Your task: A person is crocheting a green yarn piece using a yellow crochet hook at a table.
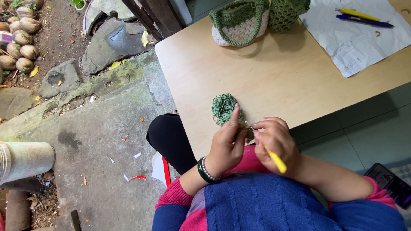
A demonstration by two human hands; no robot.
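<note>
The person sits at the near edge of a light wooden table, both hands raised just in front of the chest.

Left hand: the fingers are drawn together, thumb and fingertips pinching a small piece of green crochet work, with the index finger extended upward over it. A strand of green yarn runs across this hand. A dark green bangle and a bead bracelet sit on the wrist.

Right hand: the fingers are curled and pressed around a crochet hook with a yellow handle. The handle projects back toward the wrist; the metal tip points left, meeting the crochet work between the two hands.

Position of the work relative to the grip: the crochet piece lies at the fingertips of both hands, touching them. The ball of green yarn lies on the table just beyond the left fingertips — partly covered by the raised index finger.

Other items on the table, well apart from the hands:
- a green and cream crocheted bag at the far edge;
- a sheet of white paper at the far right, with a yellow pen and a blue pen lying on it.

A phone rests beside the right elbow — below table level.
</note>
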